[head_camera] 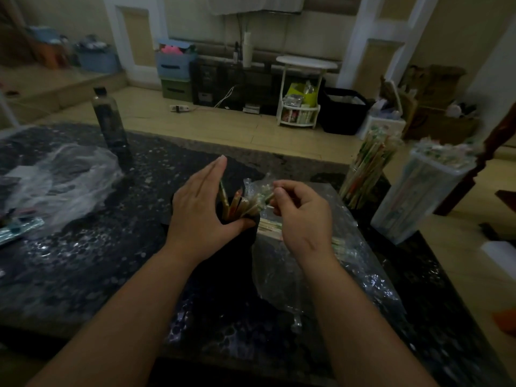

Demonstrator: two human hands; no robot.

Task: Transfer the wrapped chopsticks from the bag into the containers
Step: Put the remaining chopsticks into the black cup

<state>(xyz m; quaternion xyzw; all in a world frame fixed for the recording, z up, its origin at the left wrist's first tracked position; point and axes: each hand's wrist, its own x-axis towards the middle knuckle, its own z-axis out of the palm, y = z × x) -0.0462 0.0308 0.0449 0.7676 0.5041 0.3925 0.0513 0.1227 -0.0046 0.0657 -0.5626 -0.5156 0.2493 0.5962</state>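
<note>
A black container stands at the middle of the dark table, with several wrapped chopsticks sticking up out of it. My left hand cups the container's rim, fingers straight and thumb across the near edge. My right hand hovers just right of the container and pinches the wrapper ends of a few chopsticks leaning into it. Under my right wrist lies the clear plastic bag with more wrapped chopsticks inside.
A clear jar full of chopsticks and a white tub, also full, stand at the table's right edge. A dark bottle rises at the back left beside a crumpled empty bag. The table's speckled top ends close behind the containers.
</note>
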